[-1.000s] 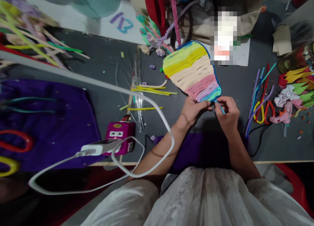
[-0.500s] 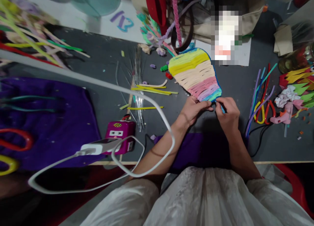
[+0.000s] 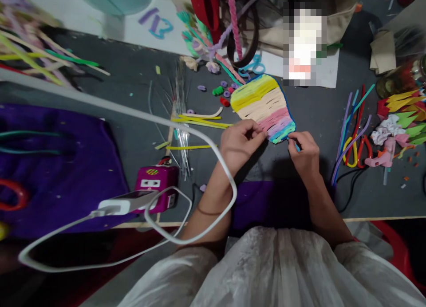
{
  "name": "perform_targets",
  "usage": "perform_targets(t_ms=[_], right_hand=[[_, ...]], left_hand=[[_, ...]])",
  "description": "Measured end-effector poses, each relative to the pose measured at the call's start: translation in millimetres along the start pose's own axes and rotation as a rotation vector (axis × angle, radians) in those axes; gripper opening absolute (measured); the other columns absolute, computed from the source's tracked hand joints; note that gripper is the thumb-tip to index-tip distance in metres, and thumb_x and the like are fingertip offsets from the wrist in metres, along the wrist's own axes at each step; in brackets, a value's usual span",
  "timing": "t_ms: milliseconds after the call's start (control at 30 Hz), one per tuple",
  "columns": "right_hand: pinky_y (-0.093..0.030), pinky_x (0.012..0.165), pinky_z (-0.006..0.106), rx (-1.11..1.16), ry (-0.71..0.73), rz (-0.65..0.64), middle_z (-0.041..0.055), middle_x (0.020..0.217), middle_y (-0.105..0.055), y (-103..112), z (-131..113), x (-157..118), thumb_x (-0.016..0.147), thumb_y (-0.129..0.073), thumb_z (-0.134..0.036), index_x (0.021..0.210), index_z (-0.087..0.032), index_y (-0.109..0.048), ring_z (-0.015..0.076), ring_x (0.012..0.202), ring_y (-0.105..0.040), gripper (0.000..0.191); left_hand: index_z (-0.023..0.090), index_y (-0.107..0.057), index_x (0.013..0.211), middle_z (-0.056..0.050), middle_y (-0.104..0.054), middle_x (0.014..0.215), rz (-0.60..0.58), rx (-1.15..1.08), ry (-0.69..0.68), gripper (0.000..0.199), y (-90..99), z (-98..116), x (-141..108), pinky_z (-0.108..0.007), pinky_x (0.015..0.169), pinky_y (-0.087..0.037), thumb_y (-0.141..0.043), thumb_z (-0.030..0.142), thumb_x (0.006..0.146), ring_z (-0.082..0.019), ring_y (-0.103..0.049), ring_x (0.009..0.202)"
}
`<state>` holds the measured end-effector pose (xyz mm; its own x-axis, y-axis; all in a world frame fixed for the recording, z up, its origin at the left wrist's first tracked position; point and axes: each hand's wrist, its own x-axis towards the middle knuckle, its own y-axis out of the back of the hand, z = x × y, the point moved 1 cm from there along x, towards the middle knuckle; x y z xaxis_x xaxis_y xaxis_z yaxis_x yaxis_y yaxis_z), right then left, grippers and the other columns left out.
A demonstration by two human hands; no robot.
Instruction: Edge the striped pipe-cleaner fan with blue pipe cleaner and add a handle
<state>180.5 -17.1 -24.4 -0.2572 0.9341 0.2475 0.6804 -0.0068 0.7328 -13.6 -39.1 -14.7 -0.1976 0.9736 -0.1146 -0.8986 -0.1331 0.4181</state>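
A striped panel of pipe cleaners point(image 3: 266, 100) lies on the dark table, banded yellow, cream, pink, lilac and green, with a blue edging along its top and right side. At its lower left edge my left hand point(image 3: 241, 143) is closed, thumb and fingertips pinching the rim near the pink and lilac bands. My right hand point(image 3: 304, 154) is closed too, pinching a blue pipe cleaner point(image 3: 297, 147) at the lower right corner; most of that strand is hidden by the fingers. Small coloured coils point(image 3: 218, 91) lie just left of the panel.
Yellow pipe cleaners point(image 3: 199, 120) and thin wires point(image 3: 182, 134) lie on the left. A white cable point(image 3: 196, 131) loops over my left forearm from a magenta power adapter point(image 3: 156, 178). Scissors point(image 3: 351, 152), a pink glue gun point(image 3: 381, 158) and a jar point(image 3: 389, 85) are on the right.
My left hand has moved left and up along the panel, from the bottom corner to the lower left edge. The panel has turned slightly and shifted down; my right hand stays at its corner.
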Motion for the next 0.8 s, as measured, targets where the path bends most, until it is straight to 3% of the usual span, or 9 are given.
perform_targets(t_ms=[100, 200, 467, 800], right_hand=[[-0.05, 0.079, 0.03, -0.036, -0.02, -0.034, 0.0048, 0.089, -0.067, 0, -1, 0, 0.091, -0.051, -0.015, 0.095, -0.023, -0.071, 0.0185, 0.084, -0.064, 0.022], [-0.05, 0.081, 0.03, -0.05, -0.027, -0.047, 0.0052, 0.089, -0.068, 0, -1, 0, 0.091, -0.051, -0.016, 0.096, -0.022, -0.072, 0.0194, 0.087, -0.064, 0.022], [-0.047, 0.084, 0.035, -0.161, -0.03, -0.103, 0.0065, 0.092, -0.07, 1, -4, -2, 0.093, -0.051, -0.018, 0.098, -0.023, -0.073, 0.0225, 0.09, -0.06, 0.024], [-0.044, 0.078, 0.034, -0.172, 0.057, -0.147, 0.005, 0.09, -0.07, 23, 3, 2, 0.097, -0.056, -0.025, 0.103, -0.024, -0.078, 0.0215, 0.085, -0.057, 0.023]], left_hand=[[0.02, -0.072, 0.084, -0.004, -0.066, 0.084, -0.006, 0.185, -0.302, 0.014, -8.2, 4, -1, -0.034, 0.078, -0.048, -0.063, 0.03, 0.087, -0.019, -0.06, 0.083], [0.021, -0.075, 0.095, -0.006, -0.066, 0.09, -0.088, 0.293, -0.443, 0.019, -17.6, 3, -1, -0.036, 0.084, -0.048, -0.058, 0.028, 0.092, -0.022, -0.06, 0.092], [0.022, -0.076, 0.106, -0.007, -0.067, 0.093, -0.191, 0.347, -0.453, 0.027, -23.9, -5, -1, -0.034, 0.082, -0.048, -0.052, 0.026, 0.095, -0.021, -0.059, 0.091], [0.022, -0.077, 0.103, -0.006, -0.067, 0.09, -0.165, 0.512, -0.495, 0.028, -27.5, -3, -2, -0.031, 0.072, -0.044, -0.05, 0.023, 0.096, -0.019, -0.059, 0.086]])
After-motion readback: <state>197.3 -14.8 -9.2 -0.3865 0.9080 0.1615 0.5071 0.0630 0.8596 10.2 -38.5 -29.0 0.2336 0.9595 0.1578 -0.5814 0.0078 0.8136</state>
